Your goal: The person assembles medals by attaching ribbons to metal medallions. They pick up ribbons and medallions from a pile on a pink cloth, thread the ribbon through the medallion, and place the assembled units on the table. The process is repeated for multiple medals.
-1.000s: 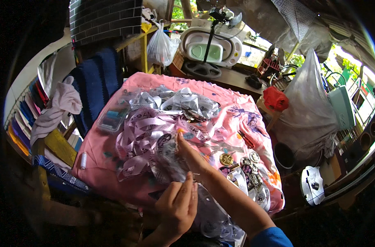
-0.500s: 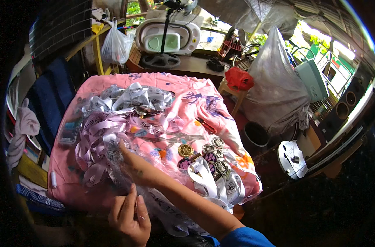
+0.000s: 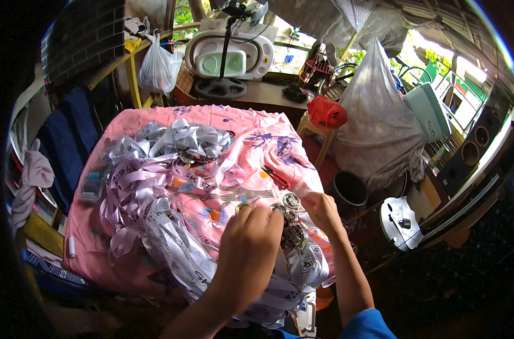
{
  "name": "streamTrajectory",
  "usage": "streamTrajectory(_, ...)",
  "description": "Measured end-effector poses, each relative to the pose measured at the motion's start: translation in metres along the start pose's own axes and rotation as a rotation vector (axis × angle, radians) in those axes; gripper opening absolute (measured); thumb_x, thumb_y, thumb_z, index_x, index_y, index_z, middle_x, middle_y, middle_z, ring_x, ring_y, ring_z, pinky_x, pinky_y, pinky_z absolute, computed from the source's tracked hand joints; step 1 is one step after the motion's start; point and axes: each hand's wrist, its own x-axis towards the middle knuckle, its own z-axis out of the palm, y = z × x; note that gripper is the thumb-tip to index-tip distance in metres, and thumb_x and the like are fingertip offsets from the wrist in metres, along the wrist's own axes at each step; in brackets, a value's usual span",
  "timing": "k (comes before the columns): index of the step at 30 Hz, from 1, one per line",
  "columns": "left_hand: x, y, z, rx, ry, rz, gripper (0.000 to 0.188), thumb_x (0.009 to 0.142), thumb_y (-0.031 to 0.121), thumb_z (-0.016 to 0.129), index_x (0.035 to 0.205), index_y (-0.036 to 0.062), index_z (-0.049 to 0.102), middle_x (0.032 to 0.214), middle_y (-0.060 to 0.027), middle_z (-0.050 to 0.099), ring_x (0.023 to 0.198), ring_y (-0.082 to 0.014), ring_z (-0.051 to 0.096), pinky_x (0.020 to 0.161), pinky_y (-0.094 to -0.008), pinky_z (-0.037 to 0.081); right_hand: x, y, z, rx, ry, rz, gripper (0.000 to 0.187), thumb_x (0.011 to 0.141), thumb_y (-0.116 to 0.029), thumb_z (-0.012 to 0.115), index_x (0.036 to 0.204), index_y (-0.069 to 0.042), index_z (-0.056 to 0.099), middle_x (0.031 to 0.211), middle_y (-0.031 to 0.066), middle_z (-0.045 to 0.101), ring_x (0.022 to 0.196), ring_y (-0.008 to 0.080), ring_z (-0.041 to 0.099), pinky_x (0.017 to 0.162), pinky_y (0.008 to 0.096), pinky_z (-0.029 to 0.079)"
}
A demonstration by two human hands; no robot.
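On the pink cloth lies a cluster of silver and dark medals (image 3: pixel 291 213) with white printed ribbons (image 3: pixel 288 288) trailing toward me. My left hand (image 3: pixel 250 240) is over the cluster's left side, fingers curled down and their tips hidden. Part of a gold medal (image 3: pixel 244 208) shows just beyond its knuckles. To the cluster's right, my right hand (image 3: pixel 323 212) is closed, fingertips together; what they hold cannot be made out. A long bundle of white ribbons (image 3: pixel 180 246) runs from the left toward me. Lilac ribbons (image 3: pixel 135 189) lie beyond it, and grey-white ribbons (image 3: pixel 192 138) with medals farther back.
A red-and-black hand tool (image 3: pixel 276 177) lies on the cloth-covered table (image 3: pixel 257 118). A clear plastic box (image 3: pixel 93 183) and a small white spool (image 3: pixel 71 247) sit at its left. A stool (image 3: pixel 318 133) with a red bag and a dark bucket (image 3: pixel 349 187) stand at the right.
My right hand has left the lilac ribbons and swung right, beyond the medals. My left hand has moved right and away from me, over the medals. The white ribbon bundle is now uncovered.
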Motion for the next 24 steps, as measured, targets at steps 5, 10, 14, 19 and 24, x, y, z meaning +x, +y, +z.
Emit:
streamTrajectory(5,0.039,-0.090,0.095,0.331,-0.519,-0.326,0.019,0.080,0.002,0.061,0.099,0.0040,0.064,0.112,-0.0178,0.061,0.108,-0.0344,0.059,0.089,-0.0429,0.052,0.032,0.025,0.048,0.071,-0.133,-0.109,0.046,0.070,-0.031,0.083,0.098,-0.002,0.062,0.088,0.0158,0.065,0.086,0.0323,0.062,0.074,0.0405,0.049)
streamTrajectory(10,0.035,-0.114,0.092,0.262,-0.734,-0.302,0.092,0.049,0.016,0.092,0.131,0.0143,0.051,0.129,-0.0114,0.048,0.123,-0.0337,0.046,0.101,-0.0462,0.043,0.034,0.035,0.064,0.087,-0.186,0.000,0.061,0.064,-0.031,0.088,0.106,-0.003,0.055,0.090,0.0135,0.062,0.088,0.0302,0.058,0.076,0.0406,0.047)
streamTrajectory(14,0.038,-0.119,0.090,0.207,-0.719,-0.218,0.091,0.045,0.020,0.094,0.126,0.0154,0.052,0.127,-0.0105,0.048,0.121,-0.0330,0.046,0.100,-0.0440,0.043,0.036,0.034,0.056,0.173,-0.221,0.032,0.057,0.065,-0.025,0.087,0.108,-0.004,0.056,0.092,0.0144,0.063,0.086,0.0291,0.062,0.075,0.0401,0.049)
streamTrajectory(19,0.038,-0.144,0.105,0.121,-0.735,-0.200,0.082,0.041,0.021,0.095,0.111,0.0081,0.054,0.118,-0.0119,0.050,0.116,-0.0333,0.048,0.096,-0.0430,0.044,0.027,0.001,0.018,0.462,-0.254,0.217,0.040,0.073,-0.012,0.079,0.106,-0.002,0.060,0.090,0.0143,0.068,0.081,0.0252,0.067,0.070,0.0358,0.053)
streamTrajectory(24,0.045,-0.142,0.112,0.002,-0.762,-0.138,0.078,0.043,0.019,0.094,0.107,0.0041,0.053,0.103,-0.0151,0.060,0.101,-0.0340,0.059,0.083,-0.0405,0.050,0.013,0.001,0.017,0.001,-0.515,-0.099,0.058,0.072,-0.029,0.082,0.117,0.000,0.060,0.088,0.0205,0.068,0.081,0.0299,0.067,0.071,0.0398,0.052)
